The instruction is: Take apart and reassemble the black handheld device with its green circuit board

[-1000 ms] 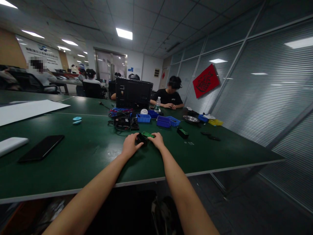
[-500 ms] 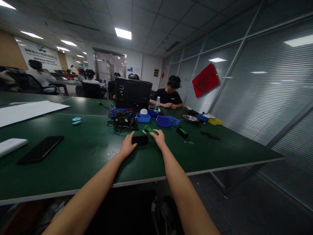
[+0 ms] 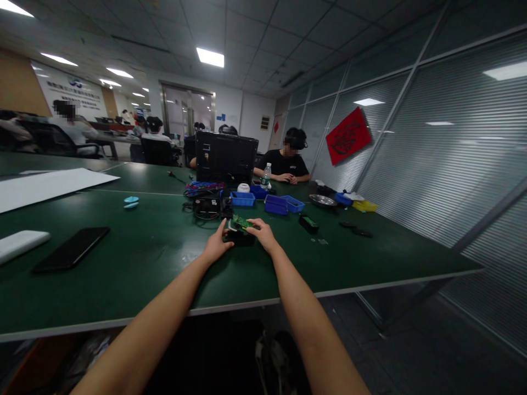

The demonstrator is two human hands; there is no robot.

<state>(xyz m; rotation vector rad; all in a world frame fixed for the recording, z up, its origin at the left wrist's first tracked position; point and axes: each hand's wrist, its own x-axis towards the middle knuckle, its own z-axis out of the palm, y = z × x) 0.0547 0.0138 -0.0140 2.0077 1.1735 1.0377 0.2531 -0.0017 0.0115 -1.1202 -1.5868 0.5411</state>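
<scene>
A black box-like case [image 3: 242, 239] rests on the green table, with my left hand [image 3: 216, 244] gripping its left end between thumb and fingers. My right hand [image 3: 263, 235] pinches a green circuit board [image 3: 240, 221] by its right end. The board is tilted and lies over the top of the case; whether it touches the case I cannot tell. A pale part shows at the board's left end, near my left fingertips. To the right, another black case [image 3: 308, 224] with a green board in it stands on the table.
Blue trays [image 3: 275, 204], a black device with cables [image 3: 207, 206] and a monitor [image 3: 226, 157] stand behind my hands. A metal dish [image 3: 323, 201] is at the right. A black phone [image 3: 72, 249] lies at the left. Across the table sits a person [image 3: 288, 162].
My right hand has moved left with the circuit board, which is now over the black case instead of behind it. My left hand stays at the case's left end.
</scene>
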